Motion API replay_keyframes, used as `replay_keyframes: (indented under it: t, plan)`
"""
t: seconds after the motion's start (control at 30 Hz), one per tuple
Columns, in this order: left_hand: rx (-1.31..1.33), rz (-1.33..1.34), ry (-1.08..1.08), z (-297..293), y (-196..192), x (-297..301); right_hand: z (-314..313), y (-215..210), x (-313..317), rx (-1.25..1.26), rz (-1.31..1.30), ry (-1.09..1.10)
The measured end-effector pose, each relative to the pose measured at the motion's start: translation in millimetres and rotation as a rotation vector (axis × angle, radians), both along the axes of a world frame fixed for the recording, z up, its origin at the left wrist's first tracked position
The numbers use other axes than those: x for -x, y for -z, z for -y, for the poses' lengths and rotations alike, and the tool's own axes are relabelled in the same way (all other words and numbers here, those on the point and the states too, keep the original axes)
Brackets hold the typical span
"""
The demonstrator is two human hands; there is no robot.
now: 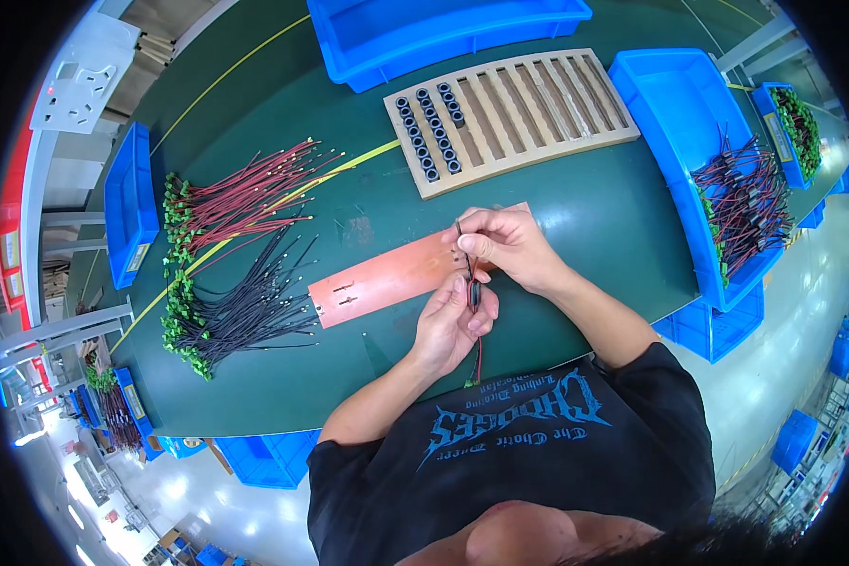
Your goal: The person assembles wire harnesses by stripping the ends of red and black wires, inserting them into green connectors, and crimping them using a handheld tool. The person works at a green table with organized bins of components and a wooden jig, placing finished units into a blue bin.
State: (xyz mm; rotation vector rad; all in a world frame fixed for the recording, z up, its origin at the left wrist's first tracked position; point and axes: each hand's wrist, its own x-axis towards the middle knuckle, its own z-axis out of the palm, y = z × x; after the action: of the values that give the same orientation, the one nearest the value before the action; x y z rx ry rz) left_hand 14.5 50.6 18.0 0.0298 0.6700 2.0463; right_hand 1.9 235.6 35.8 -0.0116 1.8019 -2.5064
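My left hand (443,328) is closed on a small black cylindrical part (474,298), held upright over the near edge of the green table. Below it a thin red wire (479,360) hangs down, ending in a small green connector (471,383). Thumb and fingers of my right hand (511,247) pinch a thin black wire (459,227) just above that part. Both hands are over the right end of an orange-brown board (382,283), which has small slots and dark pins. Where the wire meets the black part is partly hidden by my fingers.
Red wires (255,198) and black wires (255,307) with green connectors lie at left. Beyond my hands stands a slotted wooden rack (495,151) partly filled with black round parts (431,137). Blue bins (651,85) stand around; the right one holds wired assemblies (745,198).
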Motion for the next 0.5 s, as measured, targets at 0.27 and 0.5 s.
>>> replay_keyframes:
  t: [0.27,0.5]
  plan:
    - [0.104,-0.059,-0.037,-2,-1,9,10,2,-4,0.036,0.035,0.153]
    - [0.116,-0.15,0.011,-4,-3,-10,9,-7,-1,0.024,0.167,0.15]
